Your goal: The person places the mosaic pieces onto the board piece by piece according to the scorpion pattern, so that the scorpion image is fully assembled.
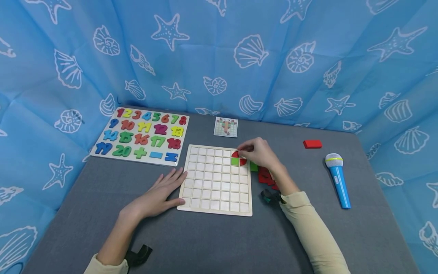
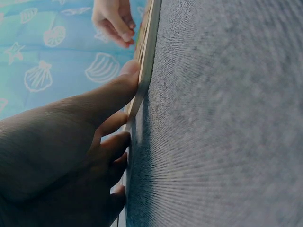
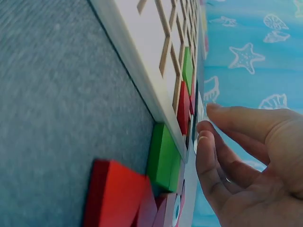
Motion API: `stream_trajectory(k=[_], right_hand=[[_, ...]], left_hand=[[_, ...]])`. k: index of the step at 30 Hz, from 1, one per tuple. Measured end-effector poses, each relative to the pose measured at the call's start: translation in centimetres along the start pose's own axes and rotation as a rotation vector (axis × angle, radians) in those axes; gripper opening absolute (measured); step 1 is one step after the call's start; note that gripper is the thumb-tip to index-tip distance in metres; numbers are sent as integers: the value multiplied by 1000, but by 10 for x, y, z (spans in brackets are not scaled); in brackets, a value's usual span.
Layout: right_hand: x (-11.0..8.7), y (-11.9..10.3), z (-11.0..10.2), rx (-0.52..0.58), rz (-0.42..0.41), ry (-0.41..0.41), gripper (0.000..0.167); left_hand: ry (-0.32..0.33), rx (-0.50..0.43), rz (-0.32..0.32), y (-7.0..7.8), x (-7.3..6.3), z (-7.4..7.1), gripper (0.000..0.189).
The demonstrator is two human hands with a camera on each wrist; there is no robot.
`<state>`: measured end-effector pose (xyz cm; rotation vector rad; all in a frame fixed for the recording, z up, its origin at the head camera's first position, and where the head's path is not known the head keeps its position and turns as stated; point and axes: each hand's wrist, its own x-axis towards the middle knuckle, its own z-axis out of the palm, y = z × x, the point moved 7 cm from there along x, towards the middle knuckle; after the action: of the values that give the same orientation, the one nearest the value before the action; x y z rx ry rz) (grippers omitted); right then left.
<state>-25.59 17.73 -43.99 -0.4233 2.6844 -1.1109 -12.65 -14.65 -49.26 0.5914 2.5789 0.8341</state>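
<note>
A wooden grid board [image 1: 215, 184] lies flat on the grey table. My left hand [image 1: 154, 198] rests at its left side with fingers spread, the thumb on the near-left corner. Over the far-right corner is my right hand [image 1: 258, 152], its thumb and fingertips close together; the right wrist view shows no piece between them. Under and beside those fingers, a rounded red piece [image 1: 235, 154], another red piece [image 1: 242, 162] and a green square [image 1: 235, 161] sit in cells. Against the board's right edge lie a green block [image 3: 163, 156] and several red blocks [image 1: 265, 176].
A number puzzle board [image 1: 147, 135] lies at the back left, and a small pattern card [image 1: 226, 126] behind the grid. To the right are a red block [image 1: 312, 144] and a blue toy microphone [image 1: 338, 182]. A blue shell-print curtain [image 1: 219, 57] borders the table.
</note>
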Motion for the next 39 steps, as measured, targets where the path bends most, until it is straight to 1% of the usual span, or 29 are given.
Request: stream_trajectory(k=[4, 8, 9, 13, 17, 22, 30, 34, 38, 39], right_hand=[[-6, 7, -9, 15, -8, 23, 20], [-11, 18, -18, 41, 6, 39, 19], [-13, 20, -21, 43, 8, 42, 20], [-19, 33, -32, 31, 29, 60, 20], [-26, 49, -45, 12, 59, 78, 22], [-34, 67, -56, 8, 103, 85, 27], [-43, 85, -63, -52, 158, 73, 36], [-45, 89, -64, -79, 180, 73, 35], [-47, 90, -63, -99, 184, 81, 33], [-47, 90, -62, -104, 181, 86, 32]], left_hand=[[4, 2, 4, 0, 0, 0, 91], [15, -2, 21, 1, -1, 0, 92], [20, -4, 35, 2, -2, -1, 92], [30, -10, 42, 3, -2, -2, 93], [12, -3, 8, 0, 0, -1, 92], [-2, 5, -7, 0, 1, 0, 91], [12, 12, 13, 0, 1, 1, 92], [22, 3, 48, 6, -1, -3, 92], [22, -12, 58, 12, -3, -8, 91], [18, -14, 52, 13, -3, -8, 91]])
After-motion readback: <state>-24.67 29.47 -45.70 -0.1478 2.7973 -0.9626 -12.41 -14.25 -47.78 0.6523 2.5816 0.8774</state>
